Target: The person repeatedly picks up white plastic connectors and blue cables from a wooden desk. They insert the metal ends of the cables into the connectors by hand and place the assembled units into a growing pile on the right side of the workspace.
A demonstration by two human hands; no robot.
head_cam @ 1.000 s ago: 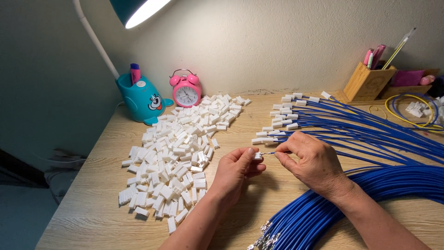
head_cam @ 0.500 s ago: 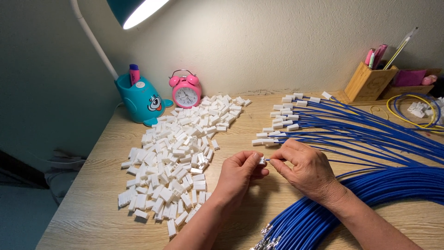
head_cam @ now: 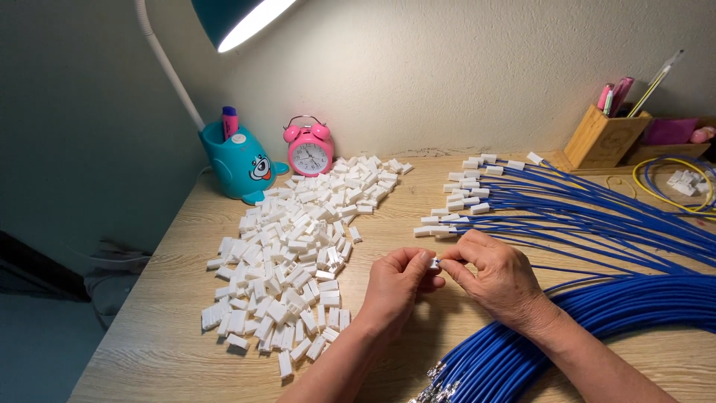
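My left hand [head_cam: 399,282] and my right hand [head_cam: 494,275] meet at the middle of the wooden desk [head_cam: 164,328]. Between their fingertips sits a small white plastic connector [head_cam: 433,263], pinched by the left fingers, with the right fingers holding a blue wire against it. A big heap of loose white connectors [head_cam: 294,250] lies to the left of my hands. Blue wires with white connectors on their ends [head_cam: 477,195] fan out beyond the right hand. A thick bundle of bare-ended blue wires [head_cam: 522,351] runs under my right forearm.
At the back left stand a teal lamp base with pen cup [head_cam: 239,160] and a pink alarm clock [head_cam: 309,149]. A wooden pen holder [head_cam: 603,138] and coiled yellow wire [head_cam: 671,190] sit at the back right. The desk's left edge drops off to a dark floor.
Both hands have drawn together and moved slightly nearer the front of the desk. The connector and the wire end are now pressed together between the fingertips.
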